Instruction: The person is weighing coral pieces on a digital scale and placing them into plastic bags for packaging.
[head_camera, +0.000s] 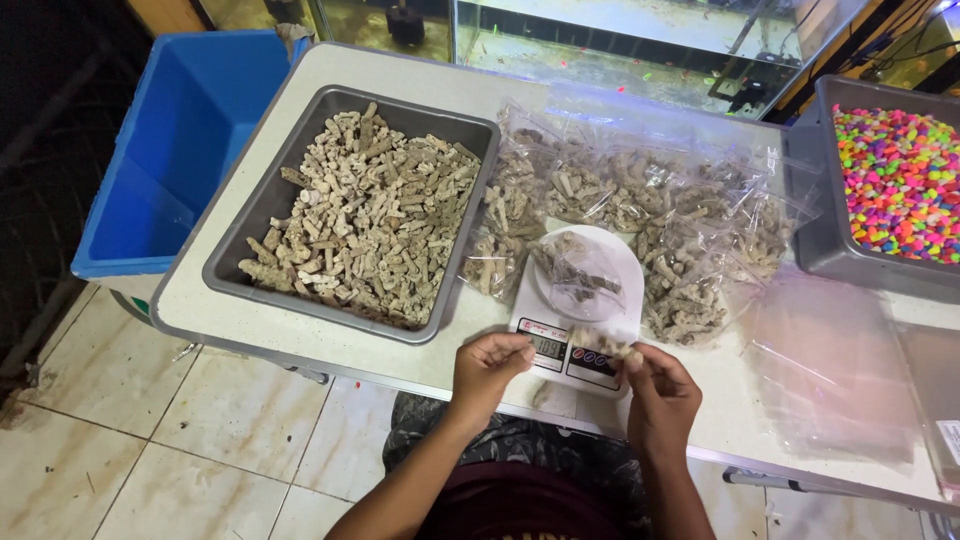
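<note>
White speckled table (300, 60) is standing over pale tiled floor, carrying a small white kitchen scale (578, 310) at its near edge. Item: beige coral pieces (606, 345), rough, porous, stubby and branch-like, a few in a small cluster. They are sitting between the two hands, just over the scale's display end, pinched at the fingertips of the right hand (660, 395) and just beside the left hand (490, 365). Left hand is curling loosely, fingers bent inward; whether it is gripping anything cannot be told. Both forearms are reaching up from the lap, wrists bent toward each other. Beyond the grip, a clear bag of pieces (580, 275) is resting on the scale's round platform.
</note>
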